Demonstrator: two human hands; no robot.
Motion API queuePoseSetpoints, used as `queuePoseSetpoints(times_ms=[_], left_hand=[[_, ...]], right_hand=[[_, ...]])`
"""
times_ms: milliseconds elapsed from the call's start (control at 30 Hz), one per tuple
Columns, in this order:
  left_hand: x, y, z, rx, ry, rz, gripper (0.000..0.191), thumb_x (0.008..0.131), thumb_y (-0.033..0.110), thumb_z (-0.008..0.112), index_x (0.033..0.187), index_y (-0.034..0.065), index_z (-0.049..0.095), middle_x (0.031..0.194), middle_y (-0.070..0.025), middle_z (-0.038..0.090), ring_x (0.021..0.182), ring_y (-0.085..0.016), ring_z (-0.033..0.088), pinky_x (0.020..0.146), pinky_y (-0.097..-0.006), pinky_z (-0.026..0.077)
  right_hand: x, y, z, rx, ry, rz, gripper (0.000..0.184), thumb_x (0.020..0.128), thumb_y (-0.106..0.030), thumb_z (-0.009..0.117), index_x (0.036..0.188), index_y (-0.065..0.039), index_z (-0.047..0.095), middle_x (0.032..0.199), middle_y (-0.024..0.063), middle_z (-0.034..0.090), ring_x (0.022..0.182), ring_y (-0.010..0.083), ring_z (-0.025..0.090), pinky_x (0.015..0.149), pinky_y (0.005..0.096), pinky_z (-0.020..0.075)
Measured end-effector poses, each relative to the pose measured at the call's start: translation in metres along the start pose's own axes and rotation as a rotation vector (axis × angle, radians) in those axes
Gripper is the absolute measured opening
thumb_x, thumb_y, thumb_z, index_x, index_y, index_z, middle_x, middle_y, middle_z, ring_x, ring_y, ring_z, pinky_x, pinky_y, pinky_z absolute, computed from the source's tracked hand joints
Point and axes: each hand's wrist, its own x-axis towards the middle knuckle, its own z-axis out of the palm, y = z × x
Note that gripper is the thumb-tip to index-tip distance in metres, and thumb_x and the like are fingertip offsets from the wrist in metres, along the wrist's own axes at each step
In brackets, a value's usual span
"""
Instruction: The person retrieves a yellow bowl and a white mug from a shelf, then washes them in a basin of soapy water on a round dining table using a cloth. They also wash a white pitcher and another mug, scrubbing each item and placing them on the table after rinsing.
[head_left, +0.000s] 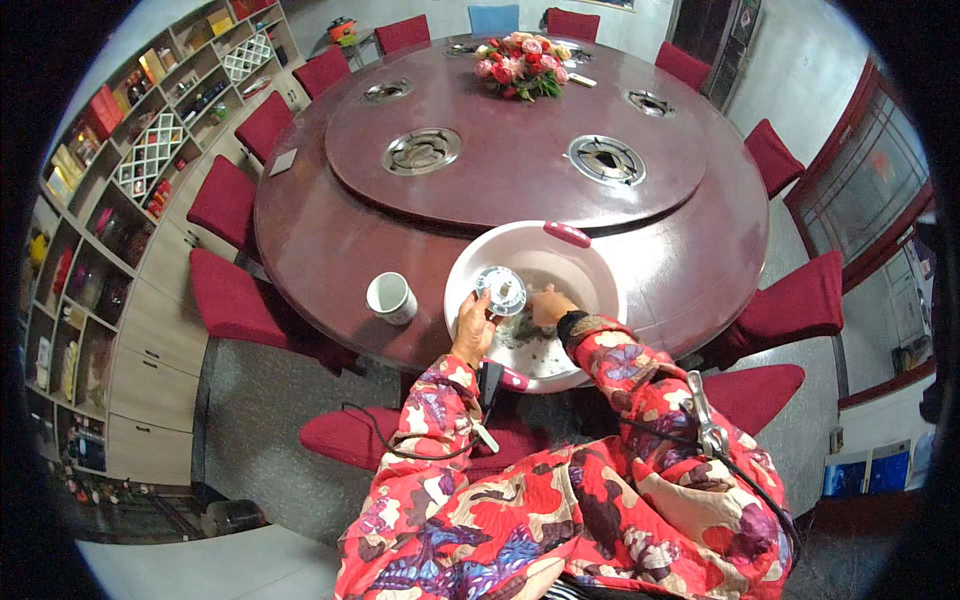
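Observation:
My left hand (474, 328) grips a round whitish plastic part (502, 291), perhaps a lid, with a raised square piece at its centre. It is held over the left side of a white plastic basin (466, 262) with dark pink handles. Cloudy water (551, 356) with dark specks lies in the basin. My right hand (551, 306) reaches down into the basin, fingers bent and partly hidden. Whether it holds anything there I cannot tell. A white cup (392, 298) with a patterned outside stands on the table left of the basin.
The basin sits at the near edge of a big round table (322, 232) with a raised turntable (510, 184). Several metal burners and a flower arrangement (523, 66) are on it. Red-covered chairs (225, 199) ring the table. A black cord (382, 435) hangs by my left sleeve.

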Motion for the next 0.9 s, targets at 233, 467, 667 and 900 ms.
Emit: queuePoseSetpoints(times_ms=[233,467,667,900], left_hand=[[0.011,-0.007,-0.020,-0.013,0.044,0.038,0.033,0.094,0.021,0.056,0.124,0.0070,0.052,0.115,-0.0088,0.060,0.105,-0.023,0.059,0.090,-0.0417,0.047],[0.019,-0.010,-0.038,0.169,0.123,0.132,0.026,0.093,0.009,0.051,0.119,0.0024,0.048,0.109,-0.0110,0.059,0.095,-0.023,0.060,0.082,-0.0390,0.051],[0.004,0.005,-0.026,0.087,0.060,0.049,0.024,0.097,0.024,0.051,0.116,0.0099,0.056,0.104,-0.0018,0.061,0.088,-0.013,0.059,0.074,-0.0301,0.050],[0.012,0.008,-0.035,0.102,0.265,-0.084,0.022,0.098,0.017,0.044,0.115,0.0114,0.055,0.105,-0.0023,0.060,0.092,-0.017,0.061,0.071,-0.0314,0.054]], right_hand=[[0.011,-0.029,0.016,-0.226,-0.228,-0.346,0.044,0.072,-0.025,0.067,0.110,-0.004,0.062,0.098,0.0173,0.067,0.100,0.0250,0.064,0.079,0.0391,0.0526],[-0.064,-0.048,-0.068,0.715,-0.267,-0.387,0.041,0.081,-0.020,0.063,0.117,-0.001,0.059,0.091,0.0057,0.065,0.084,0.0147,0.058,0.078,0.0314,0.0491],[-0.076,-0.092,-0.091,0.766,0.273,-0.480,0.035,0.089,-0.026,0.064,0.107,0.003,0.059,0.091,0.0130,0.065,0.084,0.0197,0.061,0.073,0.0366,0.0489],[-0.059,-0.115,-0.049,0.292,0.675,-0.533,0.024,0.089,-0.023,0.057,0.092,0.000,0.055,0.090,0.0243,0.058,0.082,0.0437,0.058,0.072,0.0502,0.0489]])
